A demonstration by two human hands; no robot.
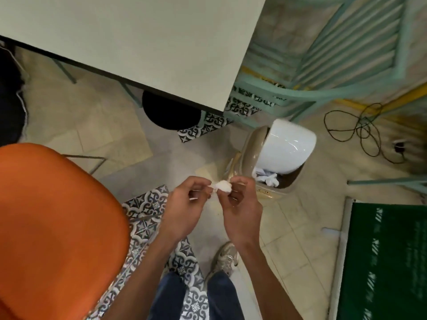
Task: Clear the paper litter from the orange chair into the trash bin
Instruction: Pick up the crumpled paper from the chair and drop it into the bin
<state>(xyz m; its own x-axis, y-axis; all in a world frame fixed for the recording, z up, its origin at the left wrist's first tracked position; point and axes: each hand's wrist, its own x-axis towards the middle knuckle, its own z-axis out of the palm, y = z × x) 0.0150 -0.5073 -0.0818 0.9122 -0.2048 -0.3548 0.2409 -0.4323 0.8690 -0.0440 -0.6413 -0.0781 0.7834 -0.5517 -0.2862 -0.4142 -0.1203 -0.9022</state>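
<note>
**Two-handed pinch, seen from above**

At left, smooth orange plastic chair seat (57, 227). Right of it, above patterned floor tiles (147, 209), left hand (187, 204) and right hand (240, 204), fingers curled, pinching between them a small crumpled white paper wad (223, 186). Just beyond and to the right, beige plastic trash bin (250, 148), white domed lid (288, 146) tilted open, more crumpled white paper (268, 179) inside. Far right, dark green floor mat (381, 262).

The person wears dark blue denim jeans (221, 296) at the lower centre of the frame, and a pale grey-beige sneaker (223, 257) with laces, worn-looking. The forearms (147, 273) are bare, right up to the left hand (184, 204) and right hand (240, 209).
</note>
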